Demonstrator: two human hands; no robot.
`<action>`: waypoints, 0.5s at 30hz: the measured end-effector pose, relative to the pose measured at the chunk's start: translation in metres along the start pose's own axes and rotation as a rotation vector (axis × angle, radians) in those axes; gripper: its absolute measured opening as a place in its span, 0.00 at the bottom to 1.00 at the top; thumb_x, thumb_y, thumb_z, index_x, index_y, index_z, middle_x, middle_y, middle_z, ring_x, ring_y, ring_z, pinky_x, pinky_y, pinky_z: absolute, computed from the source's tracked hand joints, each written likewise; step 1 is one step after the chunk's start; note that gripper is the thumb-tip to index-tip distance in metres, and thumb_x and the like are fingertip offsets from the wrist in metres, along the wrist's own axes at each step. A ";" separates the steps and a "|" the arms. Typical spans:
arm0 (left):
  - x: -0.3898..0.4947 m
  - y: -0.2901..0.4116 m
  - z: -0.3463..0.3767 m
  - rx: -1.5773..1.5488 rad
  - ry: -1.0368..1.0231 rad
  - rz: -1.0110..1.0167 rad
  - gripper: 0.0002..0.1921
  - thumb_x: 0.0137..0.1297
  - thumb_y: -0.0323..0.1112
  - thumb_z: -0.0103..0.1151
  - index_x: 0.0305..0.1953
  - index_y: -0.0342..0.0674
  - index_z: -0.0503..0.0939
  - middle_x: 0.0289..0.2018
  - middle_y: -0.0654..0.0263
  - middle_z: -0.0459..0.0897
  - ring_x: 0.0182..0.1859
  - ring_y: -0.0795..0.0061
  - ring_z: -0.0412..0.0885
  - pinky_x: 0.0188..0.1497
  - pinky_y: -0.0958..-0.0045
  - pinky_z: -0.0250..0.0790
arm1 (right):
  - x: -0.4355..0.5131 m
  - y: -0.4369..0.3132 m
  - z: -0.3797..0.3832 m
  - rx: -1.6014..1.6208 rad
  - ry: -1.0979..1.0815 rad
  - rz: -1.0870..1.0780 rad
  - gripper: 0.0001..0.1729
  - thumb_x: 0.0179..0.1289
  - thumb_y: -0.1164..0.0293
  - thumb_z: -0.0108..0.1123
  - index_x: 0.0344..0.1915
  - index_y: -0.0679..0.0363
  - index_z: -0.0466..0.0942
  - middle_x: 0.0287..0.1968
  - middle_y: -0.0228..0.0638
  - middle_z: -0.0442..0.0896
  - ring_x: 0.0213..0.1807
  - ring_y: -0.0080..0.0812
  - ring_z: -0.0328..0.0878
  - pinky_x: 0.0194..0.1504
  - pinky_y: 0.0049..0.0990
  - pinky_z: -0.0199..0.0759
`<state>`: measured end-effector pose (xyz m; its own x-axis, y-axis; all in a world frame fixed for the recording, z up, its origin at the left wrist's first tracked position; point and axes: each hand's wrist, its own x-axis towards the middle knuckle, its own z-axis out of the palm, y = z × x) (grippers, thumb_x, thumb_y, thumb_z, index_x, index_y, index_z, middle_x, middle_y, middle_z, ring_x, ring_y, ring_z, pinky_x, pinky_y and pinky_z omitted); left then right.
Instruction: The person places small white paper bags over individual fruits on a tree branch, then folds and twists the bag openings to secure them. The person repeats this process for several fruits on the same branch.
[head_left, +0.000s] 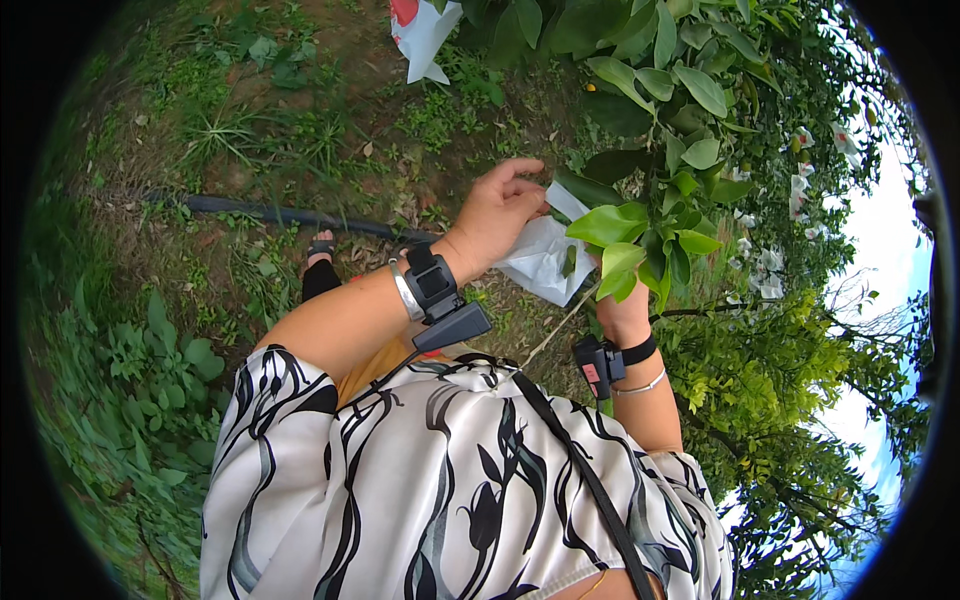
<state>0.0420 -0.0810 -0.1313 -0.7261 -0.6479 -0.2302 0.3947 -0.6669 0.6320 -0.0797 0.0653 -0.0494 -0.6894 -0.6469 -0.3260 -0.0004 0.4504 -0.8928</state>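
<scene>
A white paper bag (545, 259) hangs between my two hands, close to the light green leaves (616, 236) of a leafy tree branch. My left hand (504, 206) is at the bag's upper left side, its fingers bent near the bag's top edge; whether they grip it cannot be told. Leaves and the bag cover most of the fingers of my right hand (624, 300), which is at the bag's right side under the leaves. A thin pale string (559, 328) runs from near my right hand down to my patterned shirt.
Another white bag with red marks (424, 37) hangs at the top. More white bags (771, 274) hang in the trees at the right. A black hose (281, 213) crosses the weedy ground at the left, close to a sandalled foot (320, 246).
</scene>
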 end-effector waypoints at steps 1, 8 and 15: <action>-0.005 0.002 0.000 0.101 0.058 0.057 0.11 0.63 0.24 0.52 0.47 0.35 0.74 0.36 0.66 0.80 0.37 0.81 0.79 0.40 0.77 0.73 | 0.002 0.000 0.005 0.028 0.015 -0.059 0.13 0.60 0.80 0.58 0.46 0.63 0.72 0.45 0.32 0.77 0.46 0.25 0.72 0.50 0.25 0.67; -0.025 0.021 0.015 0.797 -0.147 0.668 0.10 0.59 0.33 0.54 0.40 0.38 0.79 0.39 0.61 0.80 0.44 0.59 0.75 0.49 0.62 0.65 | 0.006 -0.003 0.027 -0.192 0.008 -0.294 0.14 0.62 0.81 0.55 0.48 0.64 0.71 0.45 0.32 0.77 0.46 0.25 0.73 0.49 0.26 0.68; -0.025 0.021 0.025 0.844 -0.101 0.587 0.08 0.58 0.31 0.51 0.38 0.38 0.78 0.38 0.57 0.79 0.43 0.55 0.75 0.46 0.59 0.65 | 0.014 -0.006 0.045 -0.424 0.069 -0.524 0.09 0.55 0.82 0.57 0.38 0.65 0.74 0.37 0.38 0.80 0.38 0.34 0.76 0.40 0.30 0.70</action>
<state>0.0544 -0.0694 -0.0937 -0.6057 -0.7282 0.3207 0.2069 0.2451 0.9472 -0.0567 0.0263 -0.0626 -0.5650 -0.8113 0.1502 -0.6217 0.2990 -0.7239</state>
